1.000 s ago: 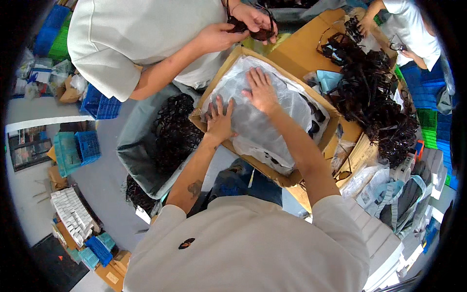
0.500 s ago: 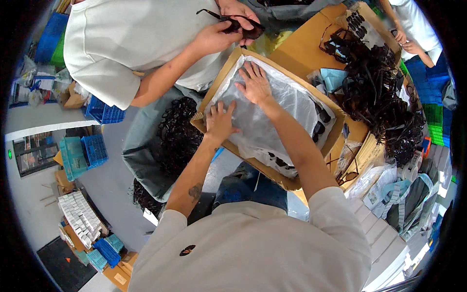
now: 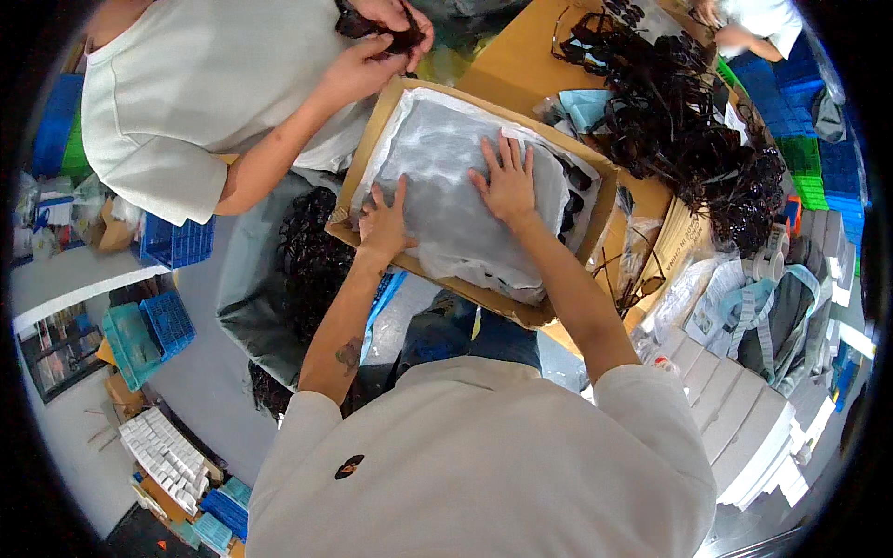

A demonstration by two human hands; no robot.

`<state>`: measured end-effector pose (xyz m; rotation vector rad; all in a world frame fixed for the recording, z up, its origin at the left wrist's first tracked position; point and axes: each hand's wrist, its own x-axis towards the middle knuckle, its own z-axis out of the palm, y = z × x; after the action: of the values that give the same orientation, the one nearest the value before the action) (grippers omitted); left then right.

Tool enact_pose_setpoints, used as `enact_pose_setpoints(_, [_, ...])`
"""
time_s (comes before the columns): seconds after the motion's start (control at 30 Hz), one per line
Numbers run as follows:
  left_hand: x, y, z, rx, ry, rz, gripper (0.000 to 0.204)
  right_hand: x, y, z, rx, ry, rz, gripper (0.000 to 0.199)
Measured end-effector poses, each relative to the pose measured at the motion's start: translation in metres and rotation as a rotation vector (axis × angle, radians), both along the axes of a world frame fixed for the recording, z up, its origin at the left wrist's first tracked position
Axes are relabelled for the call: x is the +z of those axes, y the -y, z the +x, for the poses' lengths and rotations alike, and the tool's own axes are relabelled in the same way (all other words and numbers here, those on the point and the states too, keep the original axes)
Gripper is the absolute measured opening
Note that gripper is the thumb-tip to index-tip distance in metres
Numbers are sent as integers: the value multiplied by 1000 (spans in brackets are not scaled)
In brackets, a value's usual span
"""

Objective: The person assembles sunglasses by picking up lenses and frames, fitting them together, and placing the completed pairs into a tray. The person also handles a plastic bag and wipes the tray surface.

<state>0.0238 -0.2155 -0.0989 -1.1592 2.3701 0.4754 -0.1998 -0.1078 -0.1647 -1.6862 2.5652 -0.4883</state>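
An open cardboard box (image 3: 366, 153) sits in front of me, lined with white paper. A thin, translucent white sheet (image 3: 442, 153) lies over most of its contents. Flat on the sheet's left near part rests my left hand (image 3: 383, 223), fingers spread. My right hand (image 3: 510, 186) presses on the sheet further right, its fingers apart too. Neither hand holds anything. Dark sunglasses (image 3: 579, 193) show at the box's right end, beyond the sheet's edge; what lies under the sheet is hidden.
Beyond the box, a co-worker's hands (image 3: 358, 70) handle dark sunglasses (image 3: 398, 42). A tangled pile of sunglasses (image 3: 684, 139) covers the table at right. At left stands a grey-lined container (image 3: 251, 298) of dark glasses. Grey boxes (image 3: 726, 381) are lined up at lower right.
My right hand has slid rightward across the sheet, away from the box's far-left corner. My left hand stays near the left side. The whole view has shifted somewhat.
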Motion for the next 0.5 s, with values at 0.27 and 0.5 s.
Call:
enact_pose_setpoints(0.27, [-2, 0, -1, -24, 59, -37, 134, 33, -20, 15, -100, -28, 60, 83])
enact_pose_setpoints(0.5, [0, 3, -3, -48, 113, -21, 133, 68, -102, 30, 2, 156, 453, 138])
